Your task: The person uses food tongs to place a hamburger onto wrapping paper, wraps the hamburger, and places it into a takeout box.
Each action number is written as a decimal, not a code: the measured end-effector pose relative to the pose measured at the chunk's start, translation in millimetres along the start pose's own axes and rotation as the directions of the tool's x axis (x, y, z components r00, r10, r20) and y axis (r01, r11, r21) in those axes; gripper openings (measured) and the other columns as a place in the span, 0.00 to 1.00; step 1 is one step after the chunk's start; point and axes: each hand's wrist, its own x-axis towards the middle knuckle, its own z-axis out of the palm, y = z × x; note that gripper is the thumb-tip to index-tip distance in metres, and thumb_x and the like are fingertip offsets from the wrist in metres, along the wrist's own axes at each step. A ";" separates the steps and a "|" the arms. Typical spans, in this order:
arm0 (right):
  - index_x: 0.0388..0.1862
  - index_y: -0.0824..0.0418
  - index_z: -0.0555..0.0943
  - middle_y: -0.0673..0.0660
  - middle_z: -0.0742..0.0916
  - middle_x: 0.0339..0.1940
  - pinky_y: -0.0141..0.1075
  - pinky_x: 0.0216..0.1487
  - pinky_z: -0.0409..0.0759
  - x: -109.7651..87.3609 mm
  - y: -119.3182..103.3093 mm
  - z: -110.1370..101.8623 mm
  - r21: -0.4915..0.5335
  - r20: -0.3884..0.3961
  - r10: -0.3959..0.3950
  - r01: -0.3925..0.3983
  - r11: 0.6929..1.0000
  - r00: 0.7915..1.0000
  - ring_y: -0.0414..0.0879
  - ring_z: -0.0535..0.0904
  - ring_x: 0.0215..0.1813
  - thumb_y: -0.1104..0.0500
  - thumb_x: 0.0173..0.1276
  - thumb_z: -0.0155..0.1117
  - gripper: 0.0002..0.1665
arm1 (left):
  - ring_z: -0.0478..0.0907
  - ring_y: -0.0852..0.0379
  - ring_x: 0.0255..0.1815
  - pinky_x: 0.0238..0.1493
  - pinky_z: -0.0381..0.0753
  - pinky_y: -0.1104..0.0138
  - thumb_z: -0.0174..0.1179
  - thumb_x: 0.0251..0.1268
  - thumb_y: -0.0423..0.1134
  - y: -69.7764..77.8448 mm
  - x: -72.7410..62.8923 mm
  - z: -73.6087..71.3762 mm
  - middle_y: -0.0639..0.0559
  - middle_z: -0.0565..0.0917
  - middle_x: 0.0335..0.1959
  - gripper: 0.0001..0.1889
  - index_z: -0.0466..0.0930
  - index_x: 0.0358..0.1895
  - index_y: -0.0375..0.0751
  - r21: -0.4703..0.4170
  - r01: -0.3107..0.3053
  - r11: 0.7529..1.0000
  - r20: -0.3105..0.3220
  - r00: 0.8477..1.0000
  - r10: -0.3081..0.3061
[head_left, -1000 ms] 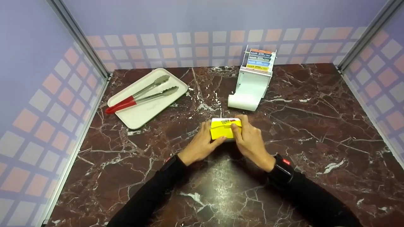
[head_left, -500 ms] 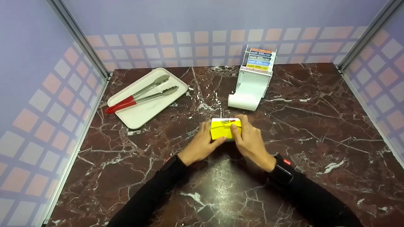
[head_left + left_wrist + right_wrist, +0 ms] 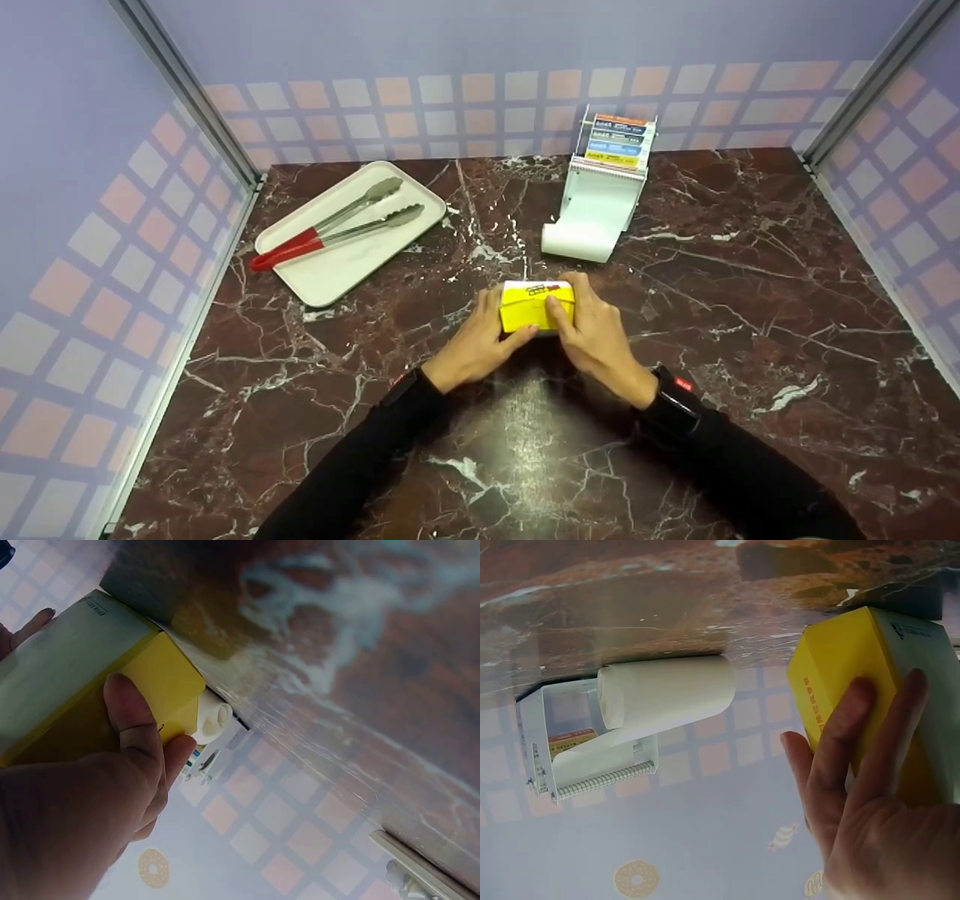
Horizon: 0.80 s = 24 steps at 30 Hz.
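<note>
A small yellow-and-white cardboard box [image 3: 529, 311] with a folded lid and printing on top is between my two hands, close over the table. My left hand [image 3: 474, 341] grips its left side, thumb along the lower front. From the right, my right hand [image 3: 596, 337] holds it, with the thumb pressing the front near the lid's edge. In the left wrist view, the left thumb lies against a yellow side of the box [image 3: 161, 679]. The right wrist view shows fingers spread over the yellow side of the box [image 3: 847, 667].
Red-handled metal tongs [image 3: 322, 238] lie on a white tray [image 3: 322, 289] at the back left. A white label-roll dispenser [image 3: 600, 195] with a loose paper roll [image 3: 577, 241] and coloured label strips stands at the back right. White crumbs dot the marbled table [image 3: 712, 300]. Patterned walls enclose it.
My right thumb has shifted slightly on the box's front, and the tab under the lid's edge shows more plainly. Both hands keep their hold in the same place.
</note>
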 end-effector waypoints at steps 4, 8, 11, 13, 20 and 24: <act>0.59 0.61 0.68 0.62 0.86 0.39 0.52 0.34 0.85 0.0 0.8 0.9 0.006 -0.004 -0.001 0.001 1.000 1.000 0.58 0.82 0.31 0.42 0.82 0.49 0.24 | 0.72 0.44 0.64 0.71 0.75 0.48 0.50 0.76 0.66 1.0 -0.3 -0.1 0.37 0.66 0.67 0.48 0.44 0.83 0.34 0.025 0.013 1.000 0.003 1.000 -0.013; 0.60 0.60 0.68 0.62 0.86 0.40 0.52 0.34 0.86 -0.4 1.9 1.6 0.017 -0.012 -0.005 0.006 1.000 1.000 0.59 0.83 0.32 0.39 0.83 0.47 0.27 | 0.71 0.43 0.65 0.72 0.74 0.47 0.50 0.76 0.66 2.1 -1.0 -0.3 0.36 0.65 0.68 0.49 0.43 0.83 0.32 0.037 0.017 0.999 0.003 1.000 -0.017; 0.60 0.60 0.69 0.63 0.86 0.42 0.54 0.36 0.86 -0.5 1.2 1.1 0.019 -0.012 -0.002 0.002 1.000 1.000 0.60 0.83 0.33 0.40 0.83 0.47 0.26 | 0.71 0.42 0.66 0.73 0.73 0.46 0.50 0.76 0.65 2.3 -1.1 -0.4 0.35 0.65 0.69 0.50 0.43 0.82 0.31 0.037 0.014 0.999 -0.001 1.000 -0.014; 0.61 0.60 0.68 0.63 0.86 0.42 0.54 0.36 0.86 -0.3 -0.1 0.3 0.019 -0.006 0.008 -0.008 1.000 1.000 0.60 0.83 0.33 0.42 0.83 0.49 0.24 | 0.71 0.42 0.65 0.73 0.73 0.47 0.51 0.77 0.64 2.1 -1.1 -0.4 0.35 0.64 0.68 0.50 0.42 0.82 0.31 0.038 0.015 0.999 0.000 1.000 -0.015; 0.62 0.62 0.68 0.61 0.83 0.41 0.49 0.33 0.82 -1.1 -4.0 -1.1 0.042 0.043 0.058 -0.059 0.997 0.997 0.55 0.79 0.32 0.46 0.80 0.52 0.24 | 0.71 0.44 0.61 0.70 0.76 0.48 0.52 0.77 0.61 0.6 -1.0 0.7 0.37 0.65 0.66 0.48 0.43 0.82 0.31 0.035 -0.005 0.999 -0.005 1.000 0.005; 0.62 0.62 0.68 0.61 0.82 0.44 0.48 0.34 0.81 -1.9 -3.9 -1.1 0.052 0.049 0.063 -0.065 0.996 0.997 0.55 0.78 0.33 0.46 0.80 0.50 0.25 | 0.71 0.44 0.61 0.70 0.76 0.48 0.52 0.78 0.61 0.4 -0.7 1.1 0.37 0.65 0.66 0.47 0.43 0.82 0.32 0.037 -0.015 0.999 -0.005 1.000 0.016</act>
